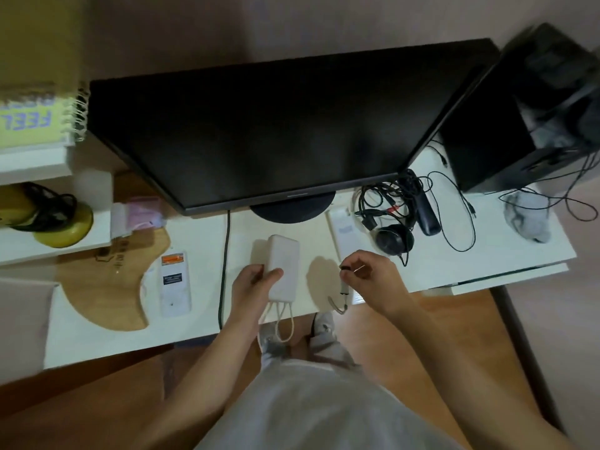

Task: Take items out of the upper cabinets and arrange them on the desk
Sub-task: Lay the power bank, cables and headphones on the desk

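Power bank (281, 266), white, rounded plastic, hangs over the white surface (201, 323) at 6 o'clock, left hand (251, 284) fingers wrapped round it. Right hand (370, 276) fingers pinch its cord end (344, 289); dangling loops could snag, tugging it loose.

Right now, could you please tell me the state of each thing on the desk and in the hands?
Monitor: screen dark.
Power bank: held in left hand, cords dangling.
Small cable: pinched in right hand, hanging.
Headphones: lying flat among tangled cables.
White remote: lying flat on desk.
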